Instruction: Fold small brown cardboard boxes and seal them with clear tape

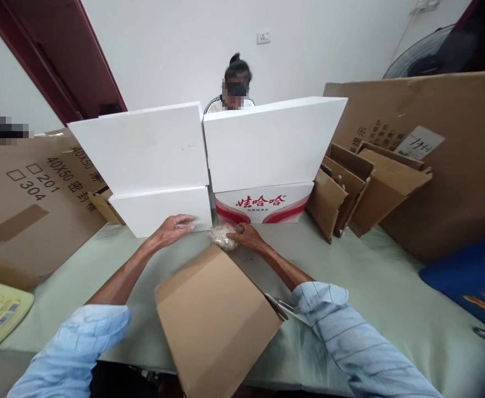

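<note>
At the foot of the white boxes lies a roundish bundle of clear, shiny plastic point(223, 236); whether it is a tape roll or crumpled film I cannot tell. My right hand point(249, 237) grips its right side with thumb and fingers. My left hand point(173, 230) is open, thumb and fingers apart, just in front of the lower left white box point(163, 207), with nothing in it. Between my forearms a brown cardboard box point(220, 320) stands turned at an angle, reaching past the near table edge. A thin metallic tool point(281, 303) lies partly hidden beside that box, near my right sleeve.
Stacked white boxes point(267, 143) form a wall across the green-covered table point(342, 282). Folded cardboard pieces point(350, 188) lean at right against a large carton point(453, 127). A yellow container point(2, 312), another carton point(31, 204) and a blue object point(470, 279) flank me. A person point(236, 83) is behind the boxes.
</note>
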Motion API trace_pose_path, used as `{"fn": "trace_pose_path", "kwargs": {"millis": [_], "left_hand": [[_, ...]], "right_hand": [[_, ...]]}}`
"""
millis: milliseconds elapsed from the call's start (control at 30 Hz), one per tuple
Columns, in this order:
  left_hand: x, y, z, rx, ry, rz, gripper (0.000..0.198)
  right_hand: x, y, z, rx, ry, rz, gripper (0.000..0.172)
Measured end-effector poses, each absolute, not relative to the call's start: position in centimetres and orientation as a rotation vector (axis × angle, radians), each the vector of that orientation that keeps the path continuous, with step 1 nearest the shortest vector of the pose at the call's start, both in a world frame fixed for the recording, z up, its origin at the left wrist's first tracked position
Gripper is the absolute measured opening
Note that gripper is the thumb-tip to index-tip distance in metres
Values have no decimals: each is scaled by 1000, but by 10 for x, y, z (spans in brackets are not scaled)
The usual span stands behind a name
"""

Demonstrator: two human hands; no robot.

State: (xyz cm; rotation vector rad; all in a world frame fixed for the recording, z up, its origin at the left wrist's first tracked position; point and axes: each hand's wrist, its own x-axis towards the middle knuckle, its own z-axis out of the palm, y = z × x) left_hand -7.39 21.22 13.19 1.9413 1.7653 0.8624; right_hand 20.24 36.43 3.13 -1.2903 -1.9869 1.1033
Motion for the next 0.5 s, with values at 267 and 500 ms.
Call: {"fn": "trace_pose_path", "kwargs": {"millis": [267, 500], "left_hand": [[-37, 158, 131, 1589, 1705, 1048, 63], [-19, 149, 139, 1443, 1631, 1311, 80]], "right_hand": [[189, 339, 36, -1229, -1652, 1320, 37], [235, 308, 86, -1018, -1351, 1332, 67]]}}
